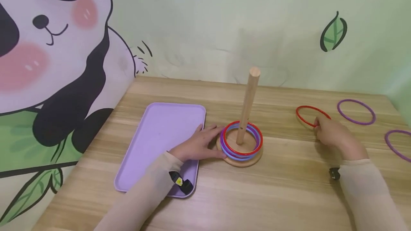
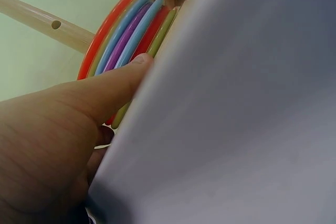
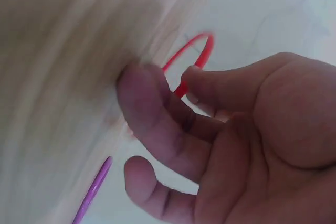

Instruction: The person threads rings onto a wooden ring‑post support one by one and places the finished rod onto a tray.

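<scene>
A wooden ring stand (image 1: 247, 106) with an upright post on a round base carries a stack of coloured rings (image 1: 259, 145). A red ring tops it; olive, blue and purple rings (image 2: 126, 38) show below. My left hand (image 1: 200, 143) touches the stack's left side with thumb and fingers spread. Its thumb (image 2: 113, 85) lies straight along the lowest rings; its other fingers are mostly hidden. To the right, my right hand (image 1: 334, 133) pinches the near edge of a red ring (image 1: 311, 107) between thumb and fingers. The red ring (image 3: 206, 51) is tilted in the right wrist view.
A purple ring (image 1: 356, 111) lies at the back right, with another purple ring (image 1: 398, 143) at the right edge. Under my left forearm is a lavender tray (image 1: 160, 134). The wooden table (image 1: 257, 195) meets a painted wall (image 1: 199, 27) behind.
</scene>
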The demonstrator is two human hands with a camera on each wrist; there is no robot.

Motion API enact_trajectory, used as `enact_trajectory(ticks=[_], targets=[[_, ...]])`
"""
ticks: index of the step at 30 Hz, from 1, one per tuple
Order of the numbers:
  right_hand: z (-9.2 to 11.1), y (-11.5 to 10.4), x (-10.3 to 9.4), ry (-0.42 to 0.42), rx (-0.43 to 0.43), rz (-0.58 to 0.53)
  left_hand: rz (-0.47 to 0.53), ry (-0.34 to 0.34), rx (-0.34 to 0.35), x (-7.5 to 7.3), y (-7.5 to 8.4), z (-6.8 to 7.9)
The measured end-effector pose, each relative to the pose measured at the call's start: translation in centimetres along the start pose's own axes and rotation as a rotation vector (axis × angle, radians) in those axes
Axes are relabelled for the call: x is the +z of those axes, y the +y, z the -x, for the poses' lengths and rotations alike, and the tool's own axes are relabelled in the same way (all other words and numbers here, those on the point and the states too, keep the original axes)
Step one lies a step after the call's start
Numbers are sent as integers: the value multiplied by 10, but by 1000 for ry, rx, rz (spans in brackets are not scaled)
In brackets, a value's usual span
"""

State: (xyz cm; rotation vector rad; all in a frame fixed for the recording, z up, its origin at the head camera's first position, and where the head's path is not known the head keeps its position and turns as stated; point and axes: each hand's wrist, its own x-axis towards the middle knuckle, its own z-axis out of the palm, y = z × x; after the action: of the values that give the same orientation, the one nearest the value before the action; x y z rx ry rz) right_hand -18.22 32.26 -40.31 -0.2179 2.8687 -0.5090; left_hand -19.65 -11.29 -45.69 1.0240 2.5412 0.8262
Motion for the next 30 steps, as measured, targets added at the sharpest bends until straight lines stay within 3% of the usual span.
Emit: enact_trajectory(ticks=[7,12,20,26,30], targets=[[-6,10,6,5,-122,-46,17,24,9,2,0,0],[-9,11,10,3,-128,-106,15,15,0,2,-1,2],[-14,4,20,104,-258,-103,21,10,0,1,0,1],[-15,1,23,80,-168,-209,12,10,-5,1,0,3],[-15,2,23,137,-97,-217,15,10,5,1,0,2]])
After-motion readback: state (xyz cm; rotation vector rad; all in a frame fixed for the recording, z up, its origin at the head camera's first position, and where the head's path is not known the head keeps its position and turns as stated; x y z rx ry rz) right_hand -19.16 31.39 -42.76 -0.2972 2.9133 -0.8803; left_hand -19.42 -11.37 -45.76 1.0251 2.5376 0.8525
